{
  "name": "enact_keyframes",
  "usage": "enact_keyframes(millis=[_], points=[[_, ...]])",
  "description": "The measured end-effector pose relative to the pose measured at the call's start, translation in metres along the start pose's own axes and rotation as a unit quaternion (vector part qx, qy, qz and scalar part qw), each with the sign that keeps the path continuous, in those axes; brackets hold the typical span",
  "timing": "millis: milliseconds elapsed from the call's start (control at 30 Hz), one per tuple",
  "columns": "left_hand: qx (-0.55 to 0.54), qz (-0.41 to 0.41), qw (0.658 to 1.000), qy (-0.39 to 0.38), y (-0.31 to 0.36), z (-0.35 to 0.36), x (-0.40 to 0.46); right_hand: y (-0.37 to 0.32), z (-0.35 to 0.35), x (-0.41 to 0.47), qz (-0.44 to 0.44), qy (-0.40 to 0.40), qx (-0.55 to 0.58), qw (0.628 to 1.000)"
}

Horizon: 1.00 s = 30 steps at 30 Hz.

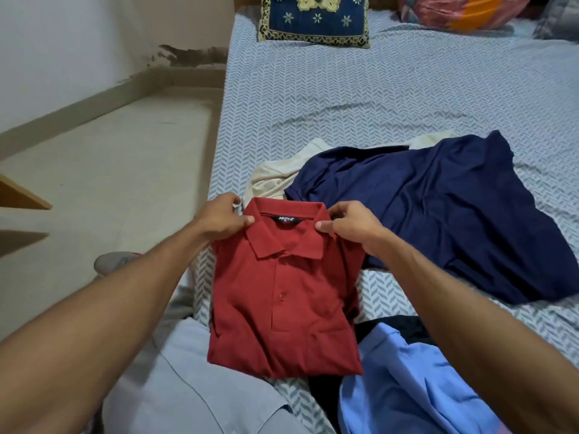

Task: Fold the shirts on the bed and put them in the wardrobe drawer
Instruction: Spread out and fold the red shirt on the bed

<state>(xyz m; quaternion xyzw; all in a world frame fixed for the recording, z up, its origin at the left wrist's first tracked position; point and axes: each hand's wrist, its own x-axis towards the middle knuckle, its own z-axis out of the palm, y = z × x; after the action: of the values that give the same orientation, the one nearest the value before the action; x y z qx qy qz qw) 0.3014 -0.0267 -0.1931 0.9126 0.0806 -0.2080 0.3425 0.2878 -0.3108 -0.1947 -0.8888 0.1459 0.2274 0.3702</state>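
Bed (360, 98), chevron sheet: folded red polo (282, 302), navy shirt (438, 214), cream shirt (275, 177), light-blue shirt (407, 386), blue cushion (316, 20).

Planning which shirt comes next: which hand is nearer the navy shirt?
Right. The right hand pinches the red polo's collar right beside the navy shirt; the left hand grips the collar's far side.

A black neck label (286, 219) sewn inside the collar of the folded red polo shirt (282, 302) reads "Alliance" in white letters, between the left hand (224, 219) and the right hand (351, 225). A smaller mark beneath the word is too tiny to read.
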Motion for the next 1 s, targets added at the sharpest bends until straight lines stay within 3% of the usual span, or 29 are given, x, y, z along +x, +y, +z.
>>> enact_keyframes(millis=[67, 167, 267, 367, 433, 600, 767, 867, 1000], points=[[0.007, 0.003, 1.000, -0.019, -0.003, 0.002, 0.010, 0.001, 0.001, 0.010, 0.000, -0.002, 0.023, 1.000], [-0.016, 0.018, 0.999, 0.029, -0.008, 0.008, 0.014, 0.003, 0.005, 0.016, -0.009, 0.028, 0.034, 0.999], [0.027, 0.024, 0.997, 0.061, -0.008, 0.010, 0.000, 0.008, 0.013, -0.001, -0.018, 0.089, -0.038, 0.995], [0.026, -0.023, 0.999, 0.022, -0.013, 0.006, -0.019, 0.024, 0.022, -0.039, 0.009, 0.219, -0.032, 0.975], [-0.005, -0.051, 0.998, -0.030, -0.018, 0.002, -0.029, 0.040, 0.035, -0.063, 0.063, 0.246, 0.028, 0.967], [-0.150, -0.085, 0.974, -0.150, -0.029, -0.005, -0.044, 0.046, 0.061, -0.097, 0.152, 0.165, 0.087, 0.971], [-0.280, -0.030, 0.940, -0.195, -0.036, -0.003, -0.064, 0.038, 0.059, -0.087, 0.151, 0.036, 0.280, 0.947], [-0.386, -0.017, 0.907, -0.169, -0.040, 0.013, -0.077, 0.035, 0.047, -0.090, 0.110, -0.003, 0.315, 0.943], [-0.495, -0.077, 0.863, -0.061, -0.049, 0.044, -0.090, 0.040, 0.041, -0.094, 0.045, -0.056, 0.360, 0.930]])
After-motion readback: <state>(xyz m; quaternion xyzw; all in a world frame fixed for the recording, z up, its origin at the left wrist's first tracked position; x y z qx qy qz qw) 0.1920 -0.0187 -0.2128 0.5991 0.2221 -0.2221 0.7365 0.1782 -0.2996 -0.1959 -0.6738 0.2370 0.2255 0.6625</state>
